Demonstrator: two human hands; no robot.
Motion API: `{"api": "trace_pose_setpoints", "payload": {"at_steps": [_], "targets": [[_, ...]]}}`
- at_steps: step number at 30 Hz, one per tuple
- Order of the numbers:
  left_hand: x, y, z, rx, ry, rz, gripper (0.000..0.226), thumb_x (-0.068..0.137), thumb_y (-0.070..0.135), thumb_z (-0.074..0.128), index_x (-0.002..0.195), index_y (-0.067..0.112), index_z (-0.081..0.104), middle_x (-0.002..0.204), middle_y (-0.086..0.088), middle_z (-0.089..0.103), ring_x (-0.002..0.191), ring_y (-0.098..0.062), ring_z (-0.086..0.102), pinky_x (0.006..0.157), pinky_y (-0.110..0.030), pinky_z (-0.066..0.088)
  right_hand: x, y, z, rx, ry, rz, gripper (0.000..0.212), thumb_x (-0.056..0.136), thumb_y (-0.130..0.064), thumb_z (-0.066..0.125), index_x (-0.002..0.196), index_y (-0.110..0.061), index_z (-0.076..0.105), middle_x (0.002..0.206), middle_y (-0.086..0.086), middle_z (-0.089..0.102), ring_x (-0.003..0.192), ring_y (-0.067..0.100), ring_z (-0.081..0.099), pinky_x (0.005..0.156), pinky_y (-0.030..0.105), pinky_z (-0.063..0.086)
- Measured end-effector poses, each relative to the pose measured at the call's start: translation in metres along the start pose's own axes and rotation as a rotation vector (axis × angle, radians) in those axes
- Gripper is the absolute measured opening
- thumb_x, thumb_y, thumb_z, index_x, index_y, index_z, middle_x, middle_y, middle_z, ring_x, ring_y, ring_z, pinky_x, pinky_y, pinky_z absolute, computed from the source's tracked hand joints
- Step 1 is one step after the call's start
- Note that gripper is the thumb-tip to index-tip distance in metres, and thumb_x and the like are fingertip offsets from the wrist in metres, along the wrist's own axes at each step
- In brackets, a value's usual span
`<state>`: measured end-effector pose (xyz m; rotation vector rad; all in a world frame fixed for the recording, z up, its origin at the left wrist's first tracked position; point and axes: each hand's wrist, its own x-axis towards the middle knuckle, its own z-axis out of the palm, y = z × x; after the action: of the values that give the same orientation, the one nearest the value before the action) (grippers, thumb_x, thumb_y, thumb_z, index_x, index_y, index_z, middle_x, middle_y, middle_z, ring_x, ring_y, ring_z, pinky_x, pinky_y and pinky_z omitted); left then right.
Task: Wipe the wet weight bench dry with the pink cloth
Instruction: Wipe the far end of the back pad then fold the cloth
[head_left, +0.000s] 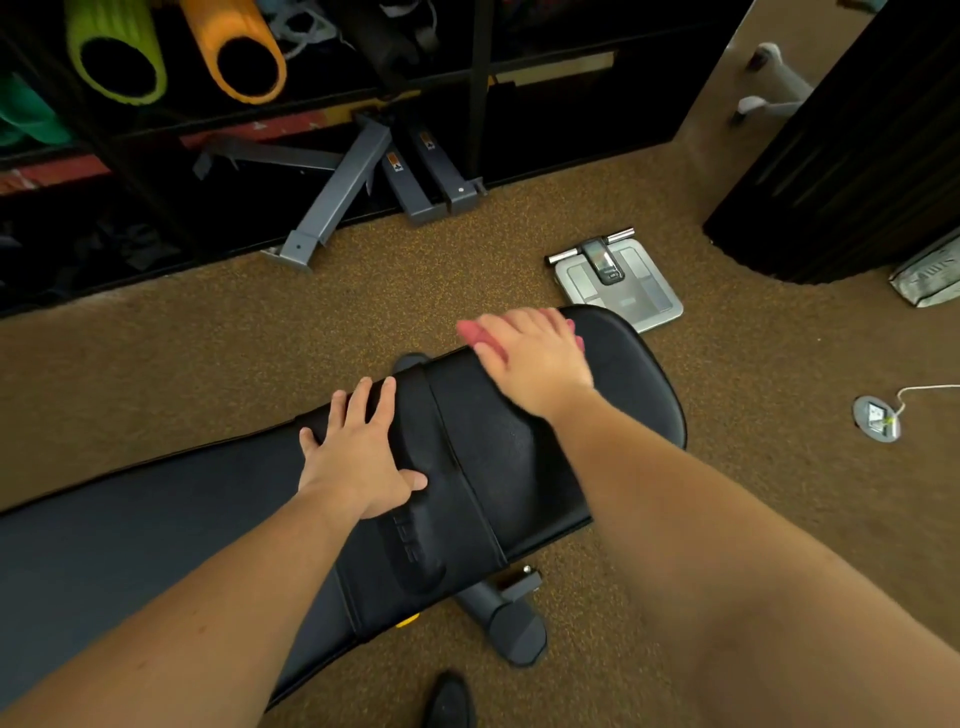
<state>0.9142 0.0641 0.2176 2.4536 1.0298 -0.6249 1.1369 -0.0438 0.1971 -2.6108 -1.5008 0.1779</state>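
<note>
Bench: the black weight bench (519, 467) lies across the brown floor (260, 338), its rounded end pointing at a grey scale (618, 280).
Cloth: the pink cloth (475, 332) sits at the far edge of the bench, under the right hand.
Right hand (530, 353): flat, fingers straight, pressing the cloth down.
Left hand (358, 447): flat and spread on the pad, holding nothing.
Room: bare carpet lies between the bench and the dark rack (156, 156).
</note>
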Motion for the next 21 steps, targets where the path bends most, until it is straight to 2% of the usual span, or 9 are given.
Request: {"api": "trace_pose_setpoints", "payload": {"at_steps": [3,6,12,15,18,21], "targets": [[0.000,0.000,0.000,0.004,-0.005,-0.003,0.124,0.080,0.058,0.072,0.154,0.035,-0.024,0.164,0.008,-0.024,0.153,-0.025,-0.018,0.120,-0.063,0.008,-0.002,0.035,-0.009,-0.013,-0.002,0.111,0.046,0.103,-0.053,0.026,0.141,-0.034,0.044,0.140,-0.003,0.055,0.136,0.023,0.044,0.120,0.050,0.022],[0.000,-0.001,0.002,0.002,-0.009,0.001,0.123,0.081,0.058,0.072,0.154,0.035,-0.025,0.164,0.008,-0.025,0.152,-0.025,-0.019,0.120,-0.063,0.007,0.001,0.057,-0.019,0.021,-0.017,0.242,0.049,0.101,-0.056,0.027,0.143,-0.035,0.043,0.138,0.000,0.056,0.132,0.027,0.047,0.112,0.051,0.032],[0.001,-0.001,0.003,-0.001,-0.007,-0.004,0.123,0.081,0.057,0.072,0.153,0.036,-0.026,0.163,0.009,-0.026,0.152,-0.024,-0.020,0.120,-0.063,0.007,-0.003,0.083,-0.030,0.247,-0.067,0.507,0.047,0.101,-0.055,0.032,0.135,-0.026,0.048,0.121,0.009,0.058,0.114,0.035,0.057,0.094,0.048,0.048],[0.000,0.000,0.003,0.000,-0.007,-0.007,0.123,0.081,0.056,0.072,0.153,0.036,-0.026,0.163,0.009,-0.027,0.152,-0.024,-0.021,0.120,-0.064,0.006,-0.020,0.092,-0.032,0.327,-0.025,0.628,0.046,0.102,-0.053,0.033,0.131,-0.020,0.049,0.113,0.012,0.063,0.106,0.036,0.060,0.085,0.042,0.046],[0.000,0.000,0.003,-0.006,-0.010,-0.012,0.123,0.081,0.056,0.072,0.153,0.036,-0.026,0.163,0.009,-0.027,0.152,-0.024,-0.020,0.119,-0.065,0.006,-0.044,0.093,-0.029,0.361,0.019,0.688,0.044,0.103,-0.052,0.034,0.131,-0.021,0.048,0.106,0.010,0.064,0.094,0.030,0.058,0.078,0.038,0.042],[-0.001,0.000,0.003,-0.003,-0.011,-0.017,0.123,0.082,0.055,0.072,0.153,0.036,-0.025,0.163,0.008,-0.027,0.152,-0.025,-0.021,0.119,-0.065,0.006,-0.067,0.095,-0.028,0.421,0.018,0.767,0.047,0.101,-0.057,0.031,0.131,-0.024,0.046,0.093,0.007,0.067,0.088,0.029,0.064,0.077,0.040,0.048]]}}
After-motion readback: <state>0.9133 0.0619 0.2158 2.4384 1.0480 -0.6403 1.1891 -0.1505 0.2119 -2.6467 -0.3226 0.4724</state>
